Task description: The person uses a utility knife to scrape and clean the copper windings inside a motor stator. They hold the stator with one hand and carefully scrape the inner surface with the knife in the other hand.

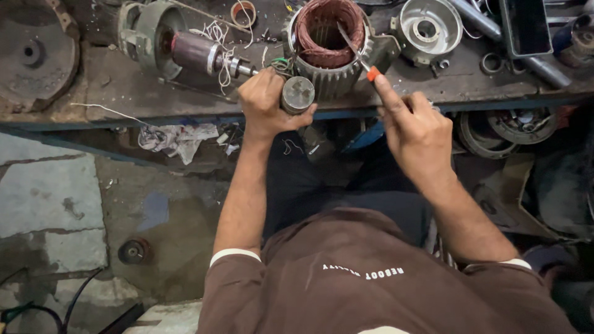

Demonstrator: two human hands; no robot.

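Hands are working at the table (111, 86) edge: left hand (266, 105) gripping a grey cylinder (297, 94), right hand (417, 133) pinching an orange-handled tool (365, 65) reaching into the copper-wound stator (328, 43), a rotor (198, 52) lying beside.

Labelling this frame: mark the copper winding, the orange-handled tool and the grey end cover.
copper winding (322, 38), head view, left side of the coil.
orange-handled tool (373, 73), head view, orange handle tip.
grey end cover (428, 28), head view, inner ring.

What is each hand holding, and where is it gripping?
Left hand grips a small grey cylinder around its side. Right hand pinches a thin tool by its orange handle end.
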